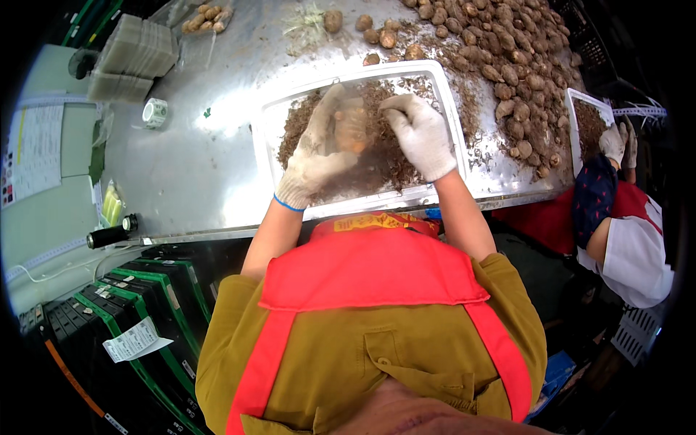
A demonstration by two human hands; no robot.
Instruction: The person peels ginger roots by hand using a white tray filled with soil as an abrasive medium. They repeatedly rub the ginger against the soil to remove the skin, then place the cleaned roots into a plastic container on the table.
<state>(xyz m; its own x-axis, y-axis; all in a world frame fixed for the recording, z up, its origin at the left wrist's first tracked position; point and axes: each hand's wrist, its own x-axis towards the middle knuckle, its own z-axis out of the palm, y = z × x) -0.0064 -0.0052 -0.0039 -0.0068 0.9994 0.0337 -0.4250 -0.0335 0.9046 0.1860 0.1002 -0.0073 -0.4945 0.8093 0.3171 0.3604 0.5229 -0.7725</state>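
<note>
My left hand, in a white knit glove with a blue cuff, grips a clear plastic bag with light brown tuber-like pieces inside. It is over a white tray holding dark brown peelings. My right hand, also gloved, has its fingers curled down at the bag's upper right; what they pinch, if anything, is hidden.
Stacked clear containers, a label roll and bagged tubers are at left. Loose tubers pile at upper right. A co-worker's gloved hands are at a second tray. Green-black crates stand below left.
</note>
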